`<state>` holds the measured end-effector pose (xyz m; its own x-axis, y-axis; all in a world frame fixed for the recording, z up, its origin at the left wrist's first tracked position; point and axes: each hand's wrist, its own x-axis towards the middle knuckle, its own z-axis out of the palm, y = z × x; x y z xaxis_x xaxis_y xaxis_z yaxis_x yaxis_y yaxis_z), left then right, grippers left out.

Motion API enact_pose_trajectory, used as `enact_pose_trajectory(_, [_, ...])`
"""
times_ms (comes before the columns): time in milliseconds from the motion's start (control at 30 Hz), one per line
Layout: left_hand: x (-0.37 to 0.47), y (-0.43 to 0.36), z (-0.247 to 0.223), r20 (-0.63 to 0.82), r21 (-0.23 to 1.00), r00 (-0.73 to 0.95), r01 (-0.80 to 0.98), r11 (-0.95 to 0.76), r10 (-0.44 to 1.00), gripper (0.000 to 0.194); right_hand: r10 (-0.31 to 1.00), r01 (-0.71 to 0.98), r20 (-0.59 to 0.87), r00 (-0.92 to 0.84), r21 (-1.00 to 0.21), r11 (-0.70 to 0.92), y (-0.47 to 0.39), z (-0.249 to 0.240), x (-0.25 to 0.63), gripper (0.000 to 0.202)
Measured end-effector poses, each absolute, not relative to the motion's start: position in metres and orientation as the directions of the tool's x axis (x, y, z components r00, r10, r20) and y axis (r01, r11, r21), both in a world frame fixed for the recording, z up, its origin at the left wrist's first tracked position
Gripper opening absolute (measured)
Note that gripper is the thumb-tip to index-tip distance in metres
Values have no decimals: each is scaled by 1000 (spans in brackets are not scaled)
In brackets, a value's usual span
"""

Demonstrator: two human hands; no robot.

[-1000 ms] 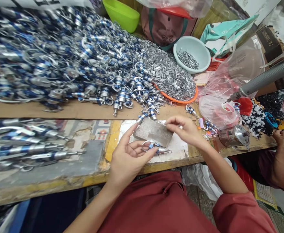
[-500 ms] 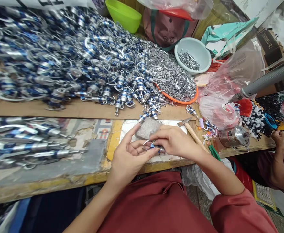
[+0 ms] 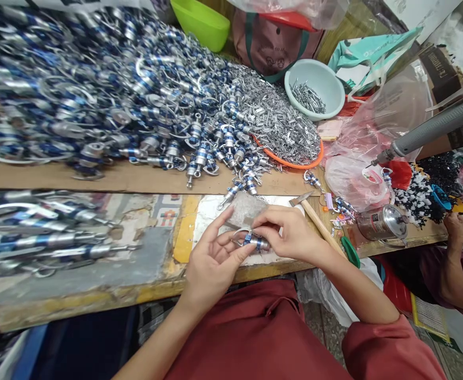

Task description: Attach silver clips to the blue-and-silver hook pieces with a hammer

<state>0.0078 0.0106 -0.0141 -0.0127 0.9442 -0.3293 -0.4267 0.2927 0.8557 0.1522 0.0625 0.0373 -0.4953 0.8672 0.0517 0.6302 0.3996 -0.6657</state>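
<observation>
Across the tabletop (image 3: 148,272), blue-and-silver fittings (image 3: 116,100) are heaped; a single fitting (image 3: 258,243) is clamped by the left hand (image 3: 211,258), while against it the right hand (image 3: 290,232) is pinched, fingertips together.

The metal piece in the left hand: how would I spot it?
On the workbench, find the grey block. In front of it, the left hand holds the metal piece, blue and silver; unlike its lookalikes lying around, this one is in hand.
</observation>
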Motion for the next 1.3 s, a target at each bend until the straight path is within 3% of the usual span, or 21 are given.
enact_pose_trajectory(133, [10, 10, -17, -299, 869, -36, -424, 256, 954, 78, 909, 547, 163, -384, -753, 366, 55, 29, 161, 9])
enact_pose_trajectory(233, [10, 10, -19, -281, 874, -43, -424, 237, 959, 77, 849, 591, 256, -462, -625, 510, 48, 29, 170, 15])
enact_pose_trajectory(367, [10, 10, -19, -288, 869, -35, -430, 246, 957, 81, 855, 721, 128, -503, -483, 496, 43, 40, 177, 13])
enact_pose_trajectory(533, [10, 11, -17, -279, 861, -8, -446, 246, 960, 79, 907, 646, 33, -421, -690, 325, 44, 49, 163, 8])
enact_pose_trajectory(600, [11, 11, -16, -275, 857, -4, -454, 243, 961, 79, 893, 632, 12, -450, -702, 328, 45, 48, 154, 11])
enact_pose_trajectory(800, [10, 12, -14, -280, 854, -2, -457, 249, 960, 83, 859, 784, -119, -498, -484, 388, 49, 45, 142, 18])
enact_pose_trajectory(900, [10, 12, -13, -292, 850, -3, -460, 258, 956, 84, 856, 796, -154, -493, -478, 372, 51, 45, 142, 17])
enact_pose_trajectory(1000, [10, 12, -12, -308, 843, -2, -465, 272, 951, 85, 911, 731, -12, -412, -601, 323, 48, 39, 160, 15])
enact_pose_trajectory(1067, [11, 11, -13, -311, 847, -10, -457, 273, 950, 85, 961, 720, 156, -230, -636, 276, 43, 32, 186, 17])
enact_pose_trajectory(1100, [11, 11, -13, -311, 851, -16, -450, 271, 950, 85, 969, 757, 224, -108, -613, 226, 40, 28, 202, 19])
enact_pose_trajectory(1167, [10, 12, -14, -311, 857, -23, -439, 270, 950, 85, 976, 886, 217, 24, -456, 80, 33, 18, 235, 31])
enact_pose_trajectory(1233, [10, 12, -14, -311, 858, -27, -437, 268, 950, 85, 994, 959, 93, 49, -284, -21, 26, 9, 262, 39])
enact_pose_trajectory(1300, [10, 13, -14, -311, 861, -30, -433, 268, 950, 84, 998, 978, -31, 47, -200, -52, 20, 3, 276, 32])
